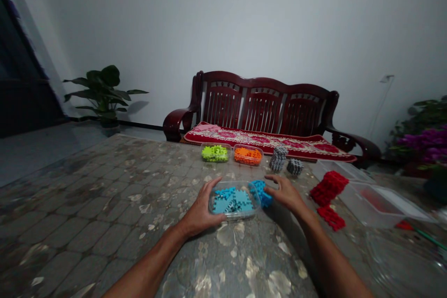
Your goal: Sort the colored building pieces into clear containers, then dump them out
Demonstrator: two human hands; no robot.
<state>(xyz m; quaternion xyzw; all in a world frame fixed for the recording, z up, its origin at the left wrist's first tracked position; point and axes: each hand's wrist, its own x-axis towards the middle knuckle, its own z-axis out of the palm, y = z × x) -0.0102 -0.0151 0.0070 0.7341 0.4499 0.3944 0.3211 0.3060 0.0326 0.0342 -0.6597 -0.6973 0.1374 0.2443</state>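
Observation:
A clear plastic box filled with light blue interlocking pieces sits on the patterned table in front of me. My left hand cups the box's left side, fingers curled round its rim. My right hand rests on a small pile of darker blue pieces at the box's right end, fingers bent over them.
Farther back stand a box of green pieces, a box of orange pieces and two grey stacks. Red pieces lie right, beside empty clear containers. A wooden bench and plants stand behind.

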